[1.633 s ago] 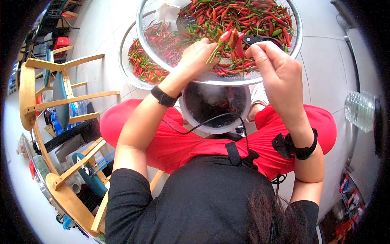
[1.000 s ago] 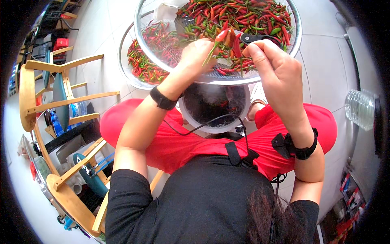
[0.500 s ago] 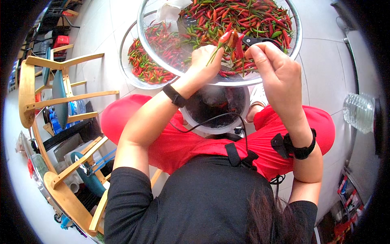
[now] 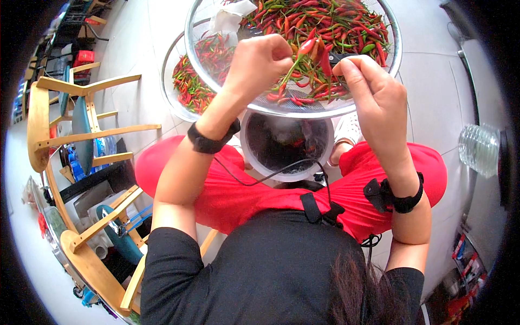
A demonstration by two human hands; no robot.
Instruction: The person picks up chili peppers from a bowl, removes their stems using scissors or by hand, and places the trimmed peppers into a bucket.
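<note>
Chillies heaped in mesh basket | left hand curled, any hold hidden | right hand pinched beside red chilli, grip unclear

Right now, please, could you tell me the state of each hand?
Left hand: curled closed; whether it holds anything cannot be told.
Right hand: closed in a pinch beside red chilies; what it grips cannot be told.

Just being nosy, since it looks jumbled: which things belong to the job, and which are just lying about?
In the job, judging by closeness:
left hand and right hand
chillies between them
large mesh basket
probably the white bucket, between the feet

Apparently just lying about:
wooden chairs, left
clear bottle, right
red box, upper left
</note>
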